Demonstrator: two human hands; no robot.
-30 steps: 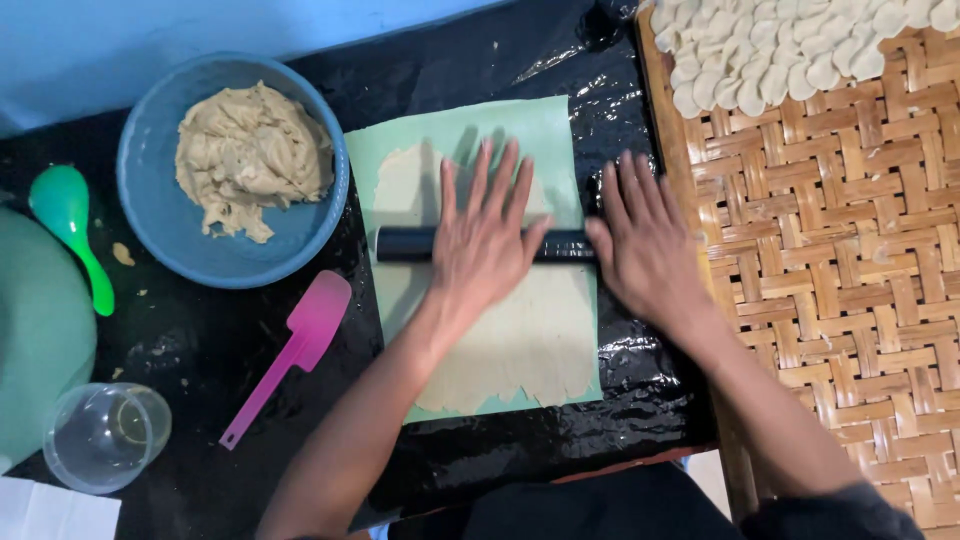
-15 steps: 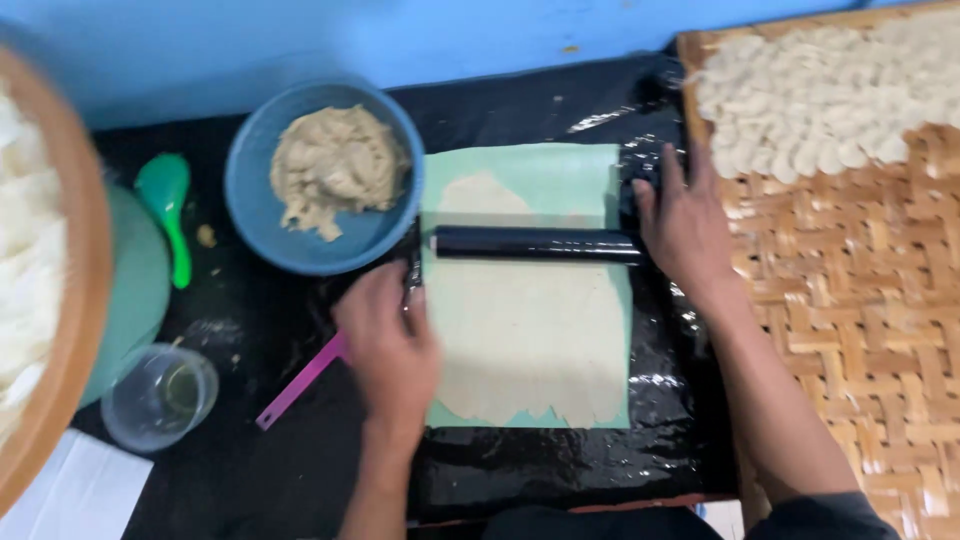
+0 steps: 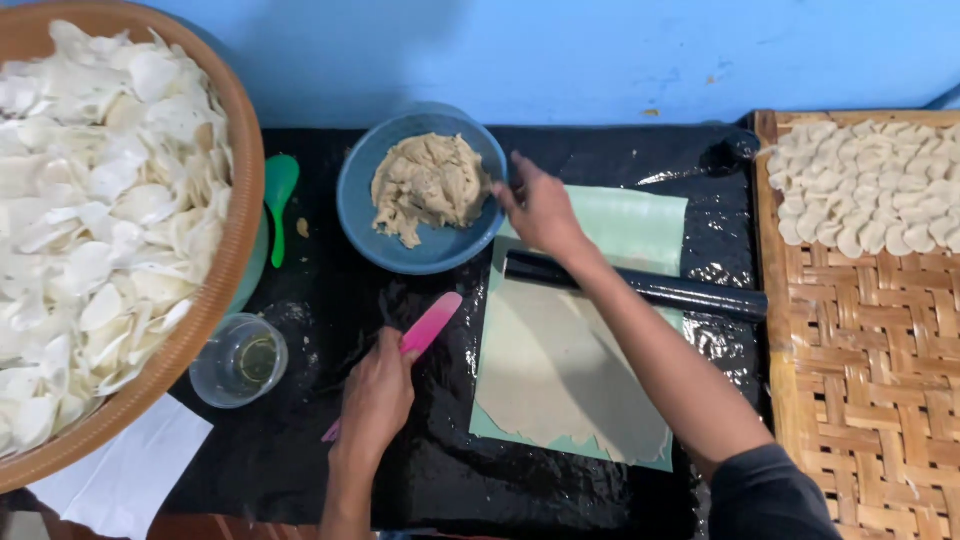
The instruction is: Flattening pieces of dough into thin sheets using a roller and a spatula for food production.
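Pink plastic fills our left hand: the fingers are curled around the handle of a pink spatula, whose blade points up and right over the black plastic sheet. Our right hand reaches to the rim of the blue bowl, fingers bent together at its edge; we cannot tell whether they pinch anything. The bowl holds a lump of beige dough. Under the right forearm lies a black rolling pin, across a thin sheet of rolled dough on a green mat. Left of the spatula stands a clear cup, beside a big basket of white chips. A woven tray with small dough rounds sits to the right.
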